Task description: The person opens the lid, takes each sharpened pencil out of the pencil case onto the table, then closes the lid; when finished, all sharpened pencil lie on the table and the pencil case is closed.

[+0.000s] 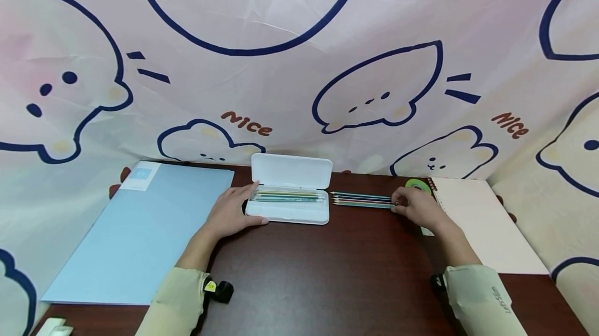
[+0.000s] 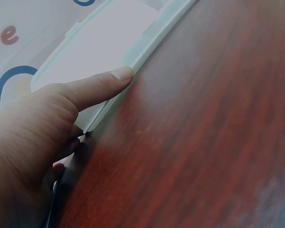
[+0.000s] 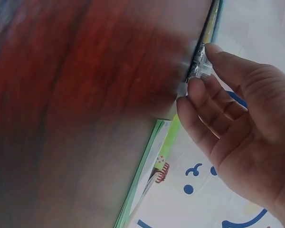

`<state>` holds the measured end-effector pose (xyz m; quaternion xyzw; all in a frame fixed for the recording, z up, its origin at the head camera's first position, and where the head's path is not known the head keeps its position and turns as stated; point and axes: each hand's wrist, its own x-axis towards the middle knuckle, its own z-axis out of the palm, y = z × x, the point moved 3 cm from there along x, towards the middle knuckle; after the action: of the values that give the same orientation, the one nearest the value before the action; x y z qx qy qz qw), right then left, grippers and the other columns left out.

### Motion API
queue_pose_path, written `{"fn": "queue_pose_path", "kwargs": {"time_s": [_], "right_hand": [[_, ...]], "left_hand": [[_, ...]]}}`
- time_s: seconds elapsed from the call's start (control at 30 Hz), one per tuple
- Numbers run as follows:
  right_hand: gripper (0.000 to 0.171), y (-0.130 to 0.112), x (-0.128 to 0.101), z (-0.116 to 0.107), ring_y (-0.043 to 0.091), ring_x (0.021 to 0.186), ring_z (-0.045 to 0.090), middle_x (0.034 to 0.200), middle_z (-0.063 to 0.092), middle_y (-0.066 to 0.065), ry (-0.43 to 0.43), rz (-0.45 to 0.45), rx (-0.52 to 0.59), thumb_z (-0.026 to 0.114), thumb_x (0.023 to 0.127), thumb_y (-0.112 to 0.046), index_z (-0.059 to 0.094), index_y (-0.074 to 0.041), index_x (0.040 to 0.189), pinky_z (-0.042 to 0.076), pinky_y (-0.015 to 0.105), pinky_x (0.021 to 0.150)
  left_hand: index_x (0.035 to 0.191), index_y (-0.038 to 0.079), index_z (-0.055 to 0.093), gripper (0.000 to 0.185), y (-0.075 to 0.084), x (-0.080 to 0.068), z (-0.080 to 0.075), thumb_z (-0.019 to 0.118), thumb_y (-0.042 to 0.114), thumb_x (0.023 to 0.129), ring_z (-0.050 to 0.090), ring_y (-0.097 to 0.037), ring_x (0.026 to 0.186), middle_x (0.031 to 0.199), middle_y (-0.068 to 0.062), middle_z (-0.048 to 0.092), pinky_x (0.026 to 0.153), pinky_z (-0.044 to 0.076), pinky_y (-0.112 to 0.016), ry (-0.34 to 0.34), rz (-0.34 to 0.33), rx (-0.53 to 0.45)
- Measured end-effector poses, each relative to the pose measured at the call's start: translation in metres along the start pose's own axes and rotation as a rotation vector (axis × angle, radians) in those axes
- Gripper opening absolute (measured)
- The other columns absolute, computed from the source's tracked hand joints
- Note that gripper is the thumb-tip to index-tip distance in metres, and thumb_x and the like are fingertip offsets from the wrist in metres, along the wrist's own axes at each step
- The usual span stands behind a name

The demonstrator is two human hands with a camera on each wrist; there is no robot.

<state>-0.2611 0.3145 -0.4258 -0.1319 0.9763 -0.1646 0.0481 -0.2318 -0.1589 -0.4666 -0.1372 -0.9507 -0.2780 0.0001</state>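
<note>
A white pencil case (image 1: 287,214) lies with its lid (image 1: 291,170) raised at the back of the table, several pencils (image 1: 289,195) inside it. My left hand (image 1: 232,212) grips the left end of the case, its thumb (image 2: 102,85) along the front edge and the other fingers at the side. To the right of the case, several pencils (image 1: 360,199) lie side by side on the table, points toward the case. At their far ends, the thumb and fingers of my right hand (image 1: 415,207) pinch the bunch; the held ends (image 3: 197,64) show between the fingertips.
A large light blue folder (image 1: 154,232) covers the left of the table (image 1: 327,279). On the right lies a spiral sketchbook (image 1: 482,221), with a green round object (image 1: 418,185) beside its binding. A printed cloth (image 1: 290,91) hangs behind. A white object (image 1: 54,327) sits at the lower left.
</note>
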Motion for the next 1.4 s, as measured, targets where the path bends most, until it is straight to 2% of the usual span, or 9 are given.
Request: {"fn": "queue_pose_path", "kwargs": {"time_s": [0.37, 0.57, 0.67, 0.77, 0.93, 1.0, 1.23, 1.4], "right_hand": [[0.009, 0.004, 0.0, 0.001, 0.017, 0.08, 0.058, 0.087, 0.069, 0.001, 0.009, 0.012, -0.013, 0.075, 0.091, -0.017, 0.066, -0.015, 0.092, 0.048, 0.04, 0.073], [0.008, -0.003, 0.0, 0.002, 0.016, 0.077, 0.055, 0.085, 0.067, -0.001, 0.035, -0.013, 0.005, 0.072, 0.094, -0.021, 0.067, -0.015, 0.093, 0.047, 0.037, 0.072], [0.008, -0.014, 0.0, 0.002, 0.015, 0.076, 0.055, 0.086, 0.067, 0.0, 0.055, -0.056, 0.039, 0.069, 0.097, -0.021, 0.069, -0.014, 0.099, 0.046, 0.035, 0.069], [0.015, -0.024, 0.003, 0.004, 0.017, 0.082, 0.06, 0.096, 0.071, 0.003, 0.059, -0.095, 0.069, 0.067, 0.098, -0.022, 0.072, -0.011, 0.108, 0.051, 0.038, 0.072], [0.027, -0.043, 0.012, 0.011, 0.025, 0.102, 0.066, 0.116, 0.073, 0.008, 0.039, -0.118, 0.118, 0.065, 0.1, -0.027, 0.071, -0.01, 0.12, 0.054, 0.05, 0.088], [0.028, -0.054, 0.016, 0.014, 0.025, 0.103, 0.065, 0.118, 0.072, 0.008, 0.032, -0.127, 0.133, 0.064, 0.101, -0.028, 0.071, -0.011, 0.122, 0.054, 0.051, 0.091], [0.024, -0.101, 0.034, 0.023, 0.018, 0.098, 0.061, 0.114, 0.072, 0.0, -0.015, -0.144, 0.168, 0.065, 0.1, -0.028, 0.072, -0.019, 0.121, 0.053, 0.043, 0.09], [0.022, -0.129, 0.045, 0.028, 0.015, 0.093, 0.063, 0.107, 0.074, -0.003, -0.037, -0.183, 0.177, 0.067, 0.098, -0.024, 0.074, -0.02, 0.119, 0.054, 0.041, 0.088]], "left_hand": [[0.16, 0.017, 0.033, 0.106, 0.001, 0.001, 0.0, 0.08, 0.06, 0.076, 0.041, -0.038, 0.141, 0.158, -0.012, 0.045, 0.116, 0.031, -0.06, 0.0, 0.002, -0.001], [0.16, 0.017, 0.034, 0.105, 0.0, -0.001, -0.001, 0.08, 0.06, 0.077, 0.042, -0.039, 0.141, 0.158, -0.013, 0.046, 0.115, 0.032, -0.061, 0.008, 0.009, 0.002], [0.16, 0.017, 0.034, 0.105, 0.0, 0.0, -0.001, 0.08, 0.061, 0.076, 0.042, -0.038, 0.14, 0.158, -0.012, 0.046, 0.115, 0.032, -0.061, 0.01, 0.011, 0.007], [0.16, 0.017, 0.034, 0.105, 0.001, 0.0, -0.001, 0.08, 0.061, 0.076, 0.043, -0.038, 0.14, 0.157, -0.012, 0.047, 0.115, 0.032, -0.061, 0.011, 0.013, 0.007], [0.16, 0.016, 0.034, 0.105, 0.001, -0.001, -0.002, 0.08, 0.061, 0.076, 0.042, -0.039, 0.14, 0.157, -0.013, 0.047, 0.115, 0.032, -0.061, 0.008, 0.004, 0.003], [0.16, 0.017, 0.034, 0.105, 0.0, -0.001, -0.001, 0.08, 0.061, 0.076, 0.042, -0.038, 0.14, 0.157, -0.012, 0.047, 0.116, 0.032, -0.06, 0.009, 0.0, 0.003], [0.159, 0.017, 0.035, 0.105, -0.001, -0.001, -0.001, 0.081, 0.06, 0.076, 0.043, -0.038, 0.14, 0.157, -0.012, 0.047, 0.114, 0.034, -0.061, 0.014, 0.004, 0.001], [0.16, 0.018, 0.034, 0.105, -0.001, 0.0, 0.001, 0.081, 0.06, 0.076, 0.042, -0.038, 0.141, 0.158, -0.011, 0.046, 0.115, 0.033, -0.06, 0.003, -0.001, 0.004]]}}
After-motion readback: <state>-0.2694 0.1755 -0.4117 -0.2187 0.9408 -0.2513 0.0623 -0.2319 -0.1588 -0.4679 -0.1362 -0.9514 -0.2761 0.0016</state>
